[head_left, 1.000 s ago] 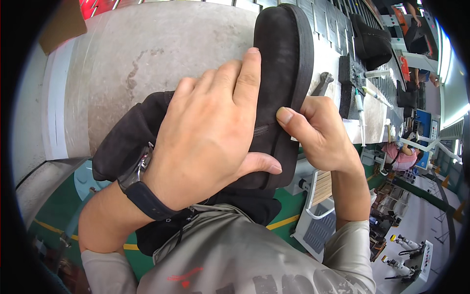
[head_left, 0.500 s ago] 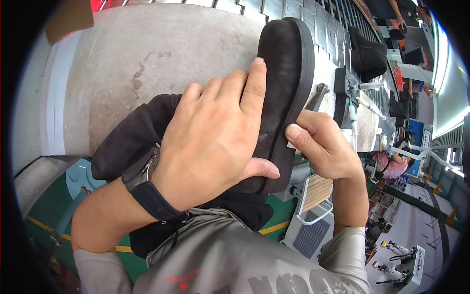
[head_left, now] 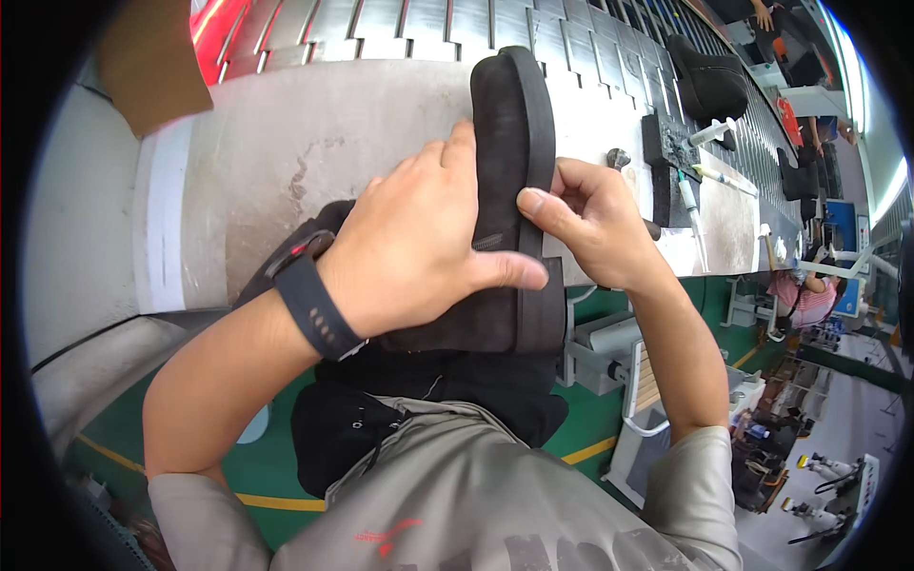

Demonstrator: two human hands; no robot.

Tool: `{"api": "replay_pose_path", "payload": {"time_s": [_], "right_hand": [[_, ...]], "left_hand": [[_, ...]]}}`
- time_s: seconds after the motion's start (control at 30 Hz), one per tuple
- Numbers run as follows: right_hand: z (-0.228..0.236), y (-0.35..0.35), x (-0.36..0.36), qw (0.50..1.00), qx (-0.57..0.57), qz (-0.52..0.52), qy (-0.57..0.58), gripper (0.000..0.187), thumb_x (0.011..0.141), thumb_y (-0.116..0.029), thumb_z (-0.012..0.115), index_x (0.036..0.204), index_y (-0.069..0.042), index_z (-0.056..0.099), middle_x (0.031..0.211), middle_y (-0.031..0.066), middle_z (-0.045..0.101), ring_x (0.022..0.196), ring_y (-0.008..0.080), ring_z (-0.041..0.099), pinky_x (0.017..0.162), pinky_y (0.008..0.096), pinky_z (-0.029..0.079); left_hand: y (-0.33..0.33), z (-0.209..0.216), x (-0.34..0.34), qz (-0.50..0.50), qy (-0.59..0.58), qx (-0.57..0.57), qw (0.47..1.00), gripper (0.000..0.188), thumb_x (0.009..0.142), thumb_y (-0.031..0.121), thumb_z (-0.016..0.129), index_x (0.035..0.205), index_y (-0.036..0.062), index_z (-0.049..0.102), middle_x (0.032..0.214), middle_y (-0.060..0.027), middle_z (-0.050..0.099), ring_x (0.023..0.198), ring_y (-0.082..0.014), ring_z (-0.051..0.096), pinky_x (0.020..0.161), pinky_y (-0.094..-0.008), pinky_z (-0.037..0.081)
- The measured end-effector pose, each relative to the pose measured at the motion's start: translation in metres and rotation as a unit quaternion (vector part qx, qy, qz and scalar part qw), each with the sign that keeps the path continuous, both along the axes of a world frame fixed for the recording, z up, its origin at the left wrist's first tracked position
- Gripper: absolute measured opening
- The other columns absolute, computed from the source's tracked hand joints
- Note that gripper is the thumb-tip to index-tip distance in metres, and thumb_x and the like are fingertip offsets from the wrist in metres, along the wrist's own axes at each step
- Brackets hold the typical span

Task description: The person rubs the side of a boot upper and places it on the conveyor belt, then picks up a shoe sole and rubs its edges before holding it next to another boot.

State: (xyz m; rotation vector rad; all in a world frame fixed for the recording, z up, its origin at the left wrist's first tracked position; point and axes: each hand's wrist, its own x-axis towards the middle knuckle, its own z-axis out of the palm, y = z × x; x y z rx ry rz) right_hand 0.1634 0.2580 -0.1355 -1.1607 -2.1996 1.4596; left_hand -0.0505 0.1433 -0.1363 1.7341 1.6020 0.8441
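A black suede ankle boot (head_left: 497,143) is held before me, toe away from me, its thick sole edge facing right. My left hand (head_left: 409,238) lies along the upper with fingers stretched forward, and its thumb reaches across onto the sole edge near the heel. My right hand (head_left: 595,224) pinches the sole edge at mid-length, thumb on the near face, the other fingers partly hidden behind it. More dark suede (head_left: 333,211) shows beyond my left wrist; I cannot tell whether it belongs to this boot.
A pale worktop (head_left: 257,171) lies under the boot, bordered by a slatted metal conveyor (head_left: 409,33). At right are syringes (head_left: 692,214), a black block (head_left: 664,143) and a hammer-like tool head (head_left: 619,158). Another dark boot (head_left: 709,81) stands on the conveyor; cardboard (head_left: 152,71) is at far left.
The boot has turned so more of its sole edge and heel faces me, and it sits slightly further left. Both hands have moved with it, still on it. My view has shifted too.
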Motion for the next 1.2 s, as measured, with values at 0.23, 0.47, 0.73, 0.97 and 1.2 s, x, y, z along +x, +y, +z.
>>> {"api": "replay_pose_path", "payload": {"time_s": [0.23, 0.47, 0.73, 0.97, 1.2], "right_hand": [[0.007, 0.041, -0.031, 0.951, 0.089, -0.087, 0.282, 0.041, 0.106, -0.034, 0.071, 0.124, 0.003, 0.071, 0.109, 0.0081, 0.073, 0.111, 0.0161, 0.067, 0.093, 0.0326, 0.054], [0.007, 0.038, -0.097, 0.965, 0.195, -0.034, 0.173, 0.045, 0.095, -0.043, 0.077, 0.102, 0.001, 0.081, 0.096, 0.0210, 0.078, 0.088, 0.0355, 0.074, 0.084, 0.0419, 0.058], [-0.015, 0.058, -0.082, 0.953, 0.211, -0.021, 0.216, 0.038, 0.103, -0.029, 0.070, 0.121, 0.003, 0.077, 0.113, 0.0141, 0.079, 0.111, 0.0192, 0.070, 0.099, 0.0363, 0.054], [0.034, 0.059, -0.053, 0.927, 0.146, -0.079, 0.336, 0.045, 0.108, -0.037, 0.063, 0.124, 0.003, 0.076, 0.123, 0.0138, 0.077, 0.118, 0.0217, 0.067, 0.107, 0.0383, 0.049], [-0.003, 0.070, -0.106, 0.979, 0.031, 0.012, 0.200, 0.041, 0.109, -0.029, 0.054, 0.105, 0.002, 0.082, 0.112, 0.0101, 0.080, 0.117, 0.0215, 0.067, 0.110, 0.0354, 0.047]], "left_hand": [[0.023, -0.002, 0.011, 0.071, 0.038, -0.102, 0.992, 0.087, 0.086, 0.048, 0.091, 0.142, -0.0075, 0.054, 0.120, -0.0283, 0.074, 0.115, -0.0453, 0.072, 0.099, -0.0477, 0.056], [0.021, -0.005, 0.011, 0.068, -0.028, -0.062, 0.995, 0.083, 0.090, 0.043, 0.089, 0.143, -0.0077, 0.051, 0.126, -0.0290, 0.073, 0.119, -0.0421, 0.072, 0.102, -0.0454, 0.055], [0.023, -0.014, 0.020, 0.072, 0.010, 0.008, 0.997, 0.082, 0.092, 0.051, 0.084, 0.140, -0.0068, 0.052, 0.118, -0.0291, 0.074, 0.110, -0.0477, 0.072, 0.094, -0.0510, 0.057], [0.011, -0.013, 0.024, 0.099, 0.081, 0.031, 0.991, 0.087, 0.091, 0.061, 0.081, 0.137, -0.0069, 0.052, 0.112, -0.0295, 0.075, 0.102, -0.0489, 0.074, 0.087, -0.0535, 0.059], [0.017, -0.014, 0.013, 0.067, -0.016, -0.017, 0.997, 0.097, 0.092, 0.057, 0.082, 0.152, -0.0099, 0.046, 0.126, -0.0303, 0.072, 0.118, -0.0458, 0.071, 0.100, -0.0475, 0.056]]}}
